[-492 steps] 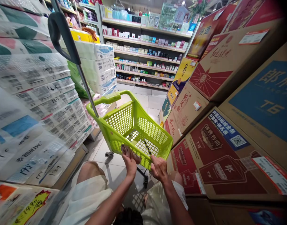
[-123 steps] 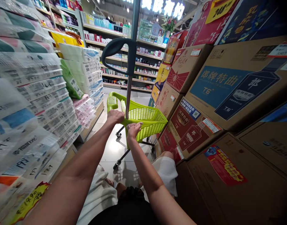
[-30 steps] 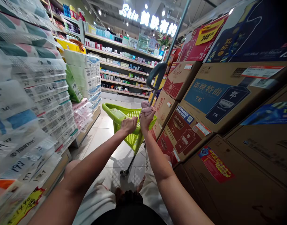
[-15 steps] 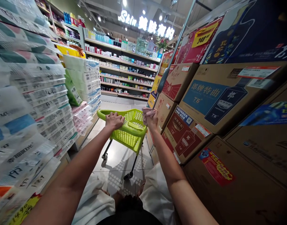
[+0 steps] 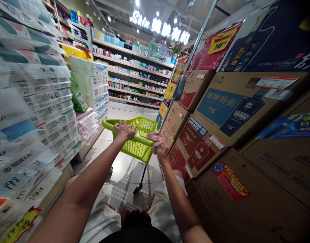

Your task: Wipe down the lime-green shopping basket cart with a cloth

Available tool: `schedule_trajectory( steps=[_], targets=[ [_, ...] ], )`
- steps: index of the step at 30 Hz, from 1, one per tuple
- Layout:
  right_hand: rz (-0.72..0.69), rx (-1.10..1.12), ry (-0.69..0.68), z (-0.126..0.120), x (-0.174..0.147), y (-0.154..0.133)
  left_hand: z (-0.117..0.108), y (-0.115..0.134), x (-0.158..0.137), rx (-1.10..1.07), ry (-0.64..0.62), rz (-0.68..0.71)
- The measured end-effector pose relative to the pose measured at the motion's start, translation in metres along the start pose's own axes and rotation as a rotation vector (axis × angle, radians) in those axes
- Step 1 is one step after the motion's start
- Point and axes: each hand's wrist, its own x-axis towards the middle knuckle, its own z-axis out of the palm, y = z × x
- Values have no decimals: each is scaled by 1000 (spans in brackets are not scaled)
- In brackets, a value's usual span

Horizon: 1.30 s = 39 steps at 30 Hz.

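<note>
A lime-green shopping cart (image 5: 134, 149) with a perforated basket stands on the tiled floor in front of me. My left hand (image 5: 124, 131) is closed over the middle of its handle bar. My right hand (image 5: 162, 150) is closed on a crumpled pale pink cloth (image 5: 157, 139), held at the right end of the handle. The cloth touches or nearly touches the green rim there. No goods show inside the visible part of the basket. My palms and some of the fingers are hidden from view.
Stacked tissue packs (image 5: 51, 111) line the left side on a low platform. Cardboard cartons (image 5: 215, 104) rise close on the right, with a metal pole (image 5: 195, 50) in front of them. Shelves of skincare goods (image 5: 134, 72) stand across the far end of the aisle.
My right hand has moved down and slightly left with the cloth, now over the handle's right end. My left hand stays on the handle. The cart has shifted slightly left.
</note>
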Motion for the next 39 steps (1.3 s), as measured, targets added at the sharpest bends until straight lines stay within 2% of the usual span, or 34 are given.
schedule_trajectory(
  steps=[2,4,7,9,12,16,18,20,22,24,25,27,29,31,32,34,37,39],
  targets=[
    [-176,-150,-44,8,0,-13,0,1,0,-6,3,-7],
    [-299,-319,-144,7,6,-19,-2,-2,2,-2,-9,-5],
    [-366,-427,-306,-14,18,-11,-9,-13,8,17,-126,88],
    [-387,-451,-334,-26,23,-3,-14,-21,13,-2,-218,175],
    [-303,-614,-216,-16,25,-5,-15,-22,12,-63,-212,185],
    [-131,-841,30,37,21,-22,-9,-8,4,-88,-147,115],
    [-169,-856,75,49,17,-22,-9,-4,2,-76,-149,118],
    [-318,-829,48,40,12,-10,-11,-4,1,-64,-164,132],
    [-482,-786,-10,16,8,9,-13,-5,0,-65,-172,143],
    [-534,-732,-37,-7,7,26,-14,-1,-3,-65,-155,145],
    [-499,-702,-25,-14,9,31,-14,3,-6,-66,-144,146],
    [-320,-647,82,-11,13,29,-11,15,-11,-74,-122,142],
    [-106,-597,197,8,17,16,-8,29,-14,-89,-108,124],
    [15,-551,208,30,18,0,-6,37,-14,-99,-106,107],
    [15,-534,165,37,17,-6,-6,39,-13,-100,-119,118],
    [-76,-512,54,37,14,-11,-8,35,-8,-92,-190,168],
    [-227,-513,-15,10,13,-2,-13,23,-3,-42,-302,221],
    [-172,-550,27,-5,19,3,-15,19,-4,-28,-286,200]
  ],
)
